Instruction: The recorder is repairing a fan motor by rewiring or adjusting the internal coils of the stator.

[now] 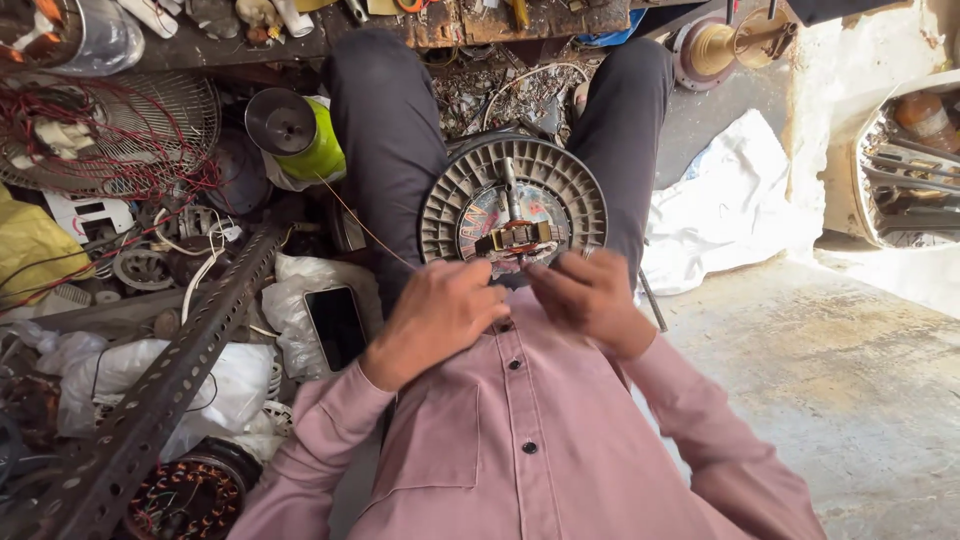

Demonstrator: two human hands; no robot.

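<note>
A round grey ribbed fan motor housing (455, 200) rests on my lap between my knees, with a metal shaft and a copper-wound motor core (518, 237) at its middle. My left hand (440, 312) is curled at the housing's near edge, pinching a thin copper wire (365, 228) that runs up to the left toward a spool. My right hand (590, 297) sits closed against the near right edge of the housing, fingers at the core. What the right fingers grip is hidden.
A green spool with a black cap (297, 133) stands at my left knee. A phone (336, 325) lies on white bags. A perforated angle bar (180, 375), a wire fan guard (120, 130), a wound stator (190, 495) and scrap crowd the left. White cloth (730, 205) lies right.
</note>
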